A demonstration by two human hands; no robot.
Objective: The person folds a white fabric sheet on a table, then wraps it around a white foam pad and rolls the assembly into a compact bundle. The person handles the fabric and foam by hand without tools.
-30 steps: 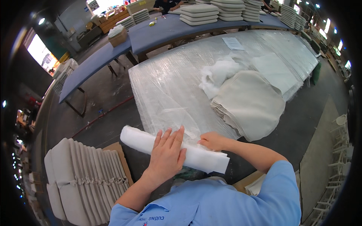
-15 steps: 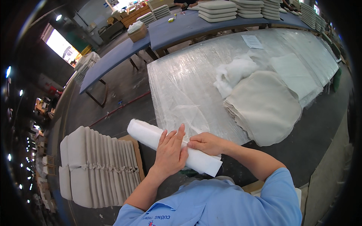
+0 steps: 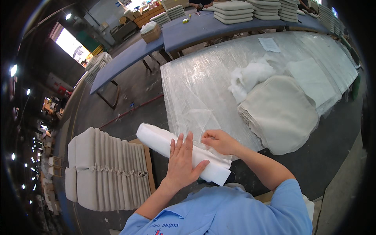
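A white roll of padding (image 3: pixel 156 140) lies at the near edge of a long table covered with clear plastic sheet (image 3: pixel 196 90). My left hand (image 3: pixel 184 158) presses flat on top of the roll, fingers spread. My right hand (image 3: pixel 220 141) pinches the plastic sheet just behind the roll, fingers curled on its edge. A stack of beige fabric covers (image 3: pixel 280 113) lies on the table to the right, with a lump of white stuffing (image 3: pixel 248 76) behind it.
A row of beige cushions (image 3: pixel 103 168) stands on edge to my left. Blue tables (image 3: pixel 203 29) at the back carry stacked cushions (image 3: pixel 235 11) and a cardboard box (image 3: pixel 150 33). A flat white sheet (image 3: pixel 311 78) lies at the table's right.
My head has turned, so the roll sits more centrally in view. My right hand has shifted from the roll's right end onto the plastic sheet. The left hand stays flat on the roll.
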